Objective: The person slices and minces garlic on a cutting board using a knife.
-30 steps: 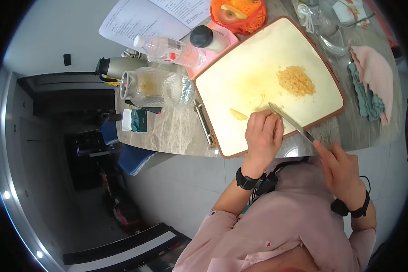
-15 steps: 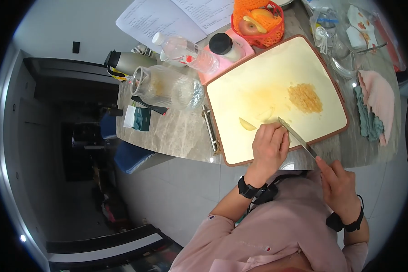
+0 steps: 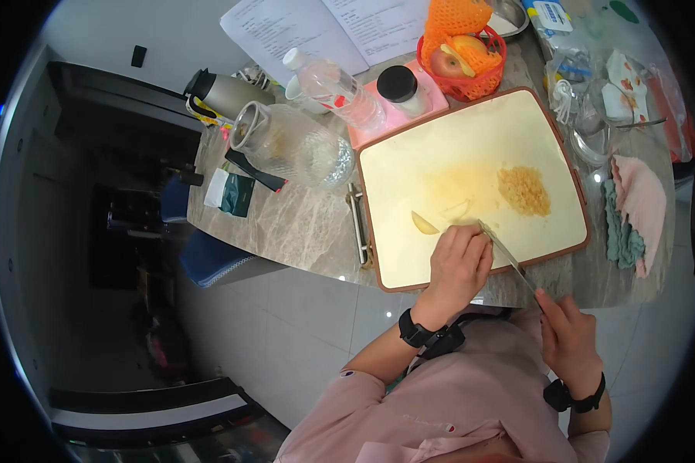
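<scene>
We see right hand (image 3: 570, 336) closed round knife (image 3: 511, 260) below right of centre, left hand (image 3: 459, 266) curled beside it, can't tell what's gripped, chopped pile (image 3: 524, 191) on cutting board (image 3: 405, 174) right of centre.

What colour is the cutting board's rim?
Brown, around the pale cutting board, seen best in the head view.

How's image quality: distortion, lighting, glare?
In the head view, fisheye distortion bends lines near the edges and corners are black; same view, the picture's left is dark and a glare spot marks the floor; also head view, the pale slice near the left hand almost blends into the cutting board.
</scene>
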The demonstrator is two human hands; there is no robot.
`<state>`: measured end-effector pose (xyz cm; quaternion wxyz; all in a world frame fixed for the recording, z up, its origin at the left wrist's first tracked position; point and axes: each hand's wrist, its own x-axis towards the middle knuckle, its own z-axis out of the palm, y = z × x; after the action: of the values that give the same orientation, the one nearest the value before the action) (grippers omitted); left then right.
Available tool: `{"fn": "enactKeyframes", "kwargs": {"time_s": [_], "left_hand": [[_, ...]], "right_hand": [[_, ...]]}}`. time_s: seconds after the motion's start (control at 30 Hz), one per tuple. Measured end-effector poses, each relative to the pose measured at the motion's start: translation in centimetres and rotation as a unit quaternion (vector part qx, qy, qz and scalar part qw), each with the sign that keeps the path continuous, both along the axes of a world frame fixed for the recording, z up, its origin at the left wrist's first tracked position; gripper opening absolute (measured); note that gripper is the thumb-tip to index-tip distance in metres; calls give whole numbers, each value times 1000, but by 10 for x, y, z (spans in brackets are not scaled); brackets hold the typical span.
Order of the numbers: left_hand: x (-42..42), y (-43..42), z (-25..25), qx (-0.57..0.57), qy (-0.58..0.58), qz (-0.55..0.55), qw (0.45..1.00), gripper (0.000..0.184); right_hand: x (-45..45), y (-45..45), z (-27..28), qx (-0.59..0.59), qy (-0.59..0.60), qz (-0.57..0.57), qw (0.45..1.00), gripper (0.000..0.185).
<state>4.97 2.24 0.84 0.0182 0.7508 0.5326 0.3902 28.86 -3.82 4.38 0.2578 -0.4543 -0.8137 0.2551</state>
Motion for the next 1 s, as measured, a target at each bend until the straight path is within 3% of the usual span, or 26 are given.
{"fn": "enactKeyframes", "kwargs": {"time_s": [1.0], "left_hand": [[0, -1, 1, -3, -13, 1, 1000, 23]], "right_hand": [[0, -2, 1, -11, 11, -14, 1000, 48]]}}
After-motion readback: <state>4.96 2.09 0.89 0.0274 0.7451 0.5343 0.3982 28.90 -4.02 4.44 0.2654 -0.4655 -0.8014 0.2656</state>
